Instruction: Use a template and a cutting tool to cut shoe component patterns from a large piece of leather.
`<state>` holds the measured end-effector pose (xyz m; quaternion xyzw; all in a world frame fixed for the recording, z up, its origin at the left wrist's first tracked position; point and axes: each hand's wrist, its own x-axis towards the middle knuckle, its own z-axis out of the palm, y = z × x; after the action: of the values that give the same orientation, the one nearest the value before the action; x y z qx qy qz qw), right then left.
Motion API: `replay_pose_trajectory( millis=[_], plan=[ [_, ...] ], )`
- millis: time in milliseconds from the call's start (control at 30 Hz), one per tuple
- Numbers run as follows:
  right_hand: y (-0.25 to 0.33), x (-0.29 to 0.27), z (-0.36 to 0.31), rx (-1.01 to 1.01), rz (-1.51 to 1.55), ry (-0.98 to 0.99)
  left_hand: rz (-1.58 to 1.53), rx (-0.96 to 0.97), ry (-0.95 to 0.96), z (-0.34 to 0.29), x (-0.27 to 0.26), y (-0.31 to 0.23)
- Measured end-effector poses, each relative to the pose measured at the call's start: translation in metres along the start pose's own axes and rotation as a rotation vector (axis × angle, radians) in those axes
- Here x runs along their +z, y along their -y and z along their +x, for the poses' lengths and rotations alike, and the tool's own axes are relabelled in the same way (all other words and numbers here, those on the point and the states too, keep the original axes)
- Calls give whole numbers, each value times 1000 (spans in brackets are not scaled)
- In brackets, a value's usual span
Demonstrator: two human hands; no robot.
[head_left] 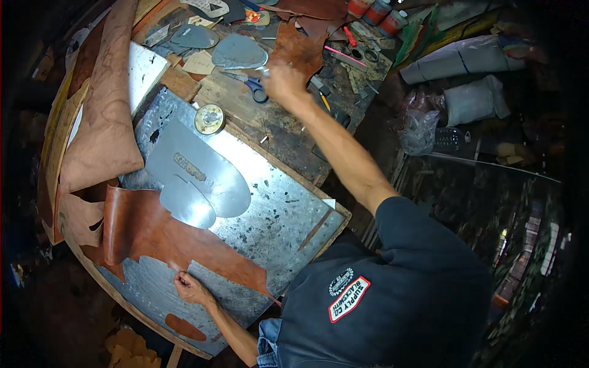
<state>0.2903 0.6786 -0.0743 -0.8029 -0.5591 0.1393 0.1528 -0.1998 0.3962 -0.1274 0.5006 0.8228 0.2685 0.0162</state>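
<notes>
My left hand (192, 289) rests at the near edge of a brown leather sheet (202, 245), its fingers curled. Whether it pinches anything I cannot make out. The leather lies on a metal-topped board and rolls up at its left end. Far off on the wooden bench, my right hand (287, 84) is closed, with a small shiny tip showing at its left; the thing itself is mostly hidden. Blue-handled scissors (256, 91) lie just beside it, and a piece of brown leather (299, 50) is behind it. Grey rounded templates (224, 184) lie on the board beyond the leather.
A round tin (210, 119) stands at the board's far edge. A large leather roll (105, 92) leans along the left. More grey templates (238, 51), a pink stick (345, 57) and red-labelled bottles (392, 23) crowd the bench. Wrapped bundles (460, 60) lie at the right.
</notes>
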Motion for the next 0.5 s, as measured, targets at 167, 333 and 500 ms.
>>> replay_pose_trajectory(
  millis=[167,333,500],
  plan=[
    [-75,-15,41,169,-205,-43,-35,38,-7,0,4,2],
    [-89,-18,64,205,-162,129,3,-5,36,0,1,0],
    [-93,-15,80,174,-87,-89,22,-2,27,-1,1,3]
  ],
)
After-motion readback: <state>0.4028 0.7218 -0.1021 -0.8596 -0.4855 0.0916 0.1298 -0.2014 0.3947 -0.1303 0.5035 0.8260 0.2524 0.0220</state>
